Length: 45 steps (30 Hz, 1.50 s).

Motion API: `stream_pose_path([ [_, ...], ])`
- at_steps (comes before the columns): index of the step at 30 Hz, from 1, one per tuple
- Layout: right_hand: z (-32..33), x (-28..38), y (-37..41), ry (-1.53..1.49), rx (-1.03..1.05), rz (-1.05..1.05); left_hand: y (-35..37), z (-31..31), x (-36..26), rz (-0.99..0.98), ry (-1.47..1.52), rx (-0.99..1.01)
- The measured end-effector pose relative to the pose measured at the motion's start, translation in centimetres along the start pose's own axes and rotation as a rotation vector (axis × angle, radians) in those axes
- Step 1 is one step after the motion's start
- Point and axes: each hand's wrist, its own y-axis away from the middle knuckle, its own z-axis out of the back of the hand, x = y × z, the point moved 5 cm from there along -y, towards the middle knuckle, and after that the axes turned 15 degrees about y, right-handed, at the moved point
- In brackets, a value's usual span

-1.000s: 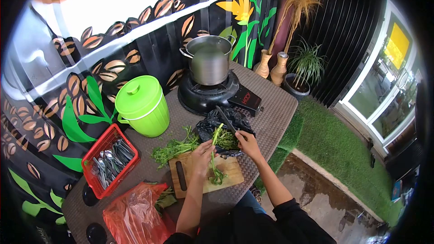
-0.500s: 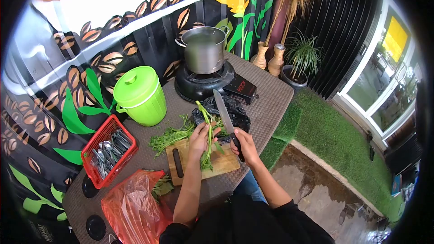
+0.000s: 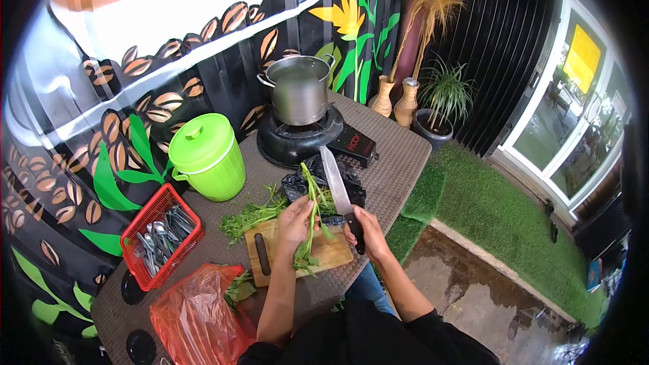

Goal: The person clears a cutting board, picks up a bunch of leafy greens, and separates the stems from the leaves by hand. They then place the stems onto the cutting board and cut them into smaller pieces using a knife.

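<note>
My left hand (image 3: 295,222) is closed on a bunch of green herb stems (image 3: 313,209), held upright with leaves hanging low over the wooden cutting board (image 3: 331,251). In my right hand (image 3: 367,230) is a large knife (image 3: 337,182), gripped by its black handle, the blade pointing up and away from me beside the stems. More green herbs (image 3: 253,215) lie on the table at the board's far left edge. Behind the hands rests a crumpled black plastic bag (image 3: 348,179).
A metal pot (image 3: 299,94) stands on a black stove (image 3: 284,138). To the left are a green lidded bucket (image 3: 213,165), a red basket (image 3: 145,277) of cutlery and a red plastic bag (image 3: 196,311). The table edge (image 3: 409,186) runs along the right.
The view has shifted slightly, so the pot and stove appear lower. The knife has moved slightly away from the stems, and my right hand sits a little lower in view.
</note>
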Motion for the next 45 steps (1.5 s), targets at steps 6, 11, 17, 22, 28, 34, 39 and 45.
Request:
stream_pose_path([
  [6,-0.5,0.4,0.2,0.157,0.006,0.141,0.2,-0.9,-0.4,0.002,-0.031,-0.034],
  [11,-0.5,1.2,0.4,0.263,-0.024,0.137,0.5,-1.9,-0.3,-0.006,-0.062,-0.061],
  [17,-0.6,3.0,0.6,0.913,-0.230,0.488,-0.1,-0.6,1.6,0.008,-0.108,0.102],
  [22,-0.1,2.9,0.1,0.971,-0.230,0.512,0.2,-1.0,2.2,0.140,0.004,0.046],
  [28,0.1,2.0,-0.2,1.029,-0.245,0.464,-0.5,-0.3,3.0,0.172,0.094,0.057],
  [34,0.4,-0.4,-1.6,0.698,-0.237,0.292,-1.0,-0.4,3.2,0.269,0.076,-0.011],
  [39,0.9,-2.3,-2.3,0.369,-0.277,0.110,-1.6,0.5,3.6,0.246,0.048,-0.063],
  [45,2.8,-1.2,-2.3,0.322,-0.370,0.038,-0.9,-0.2,2.9,0.155,-0.023,-0.048],
])
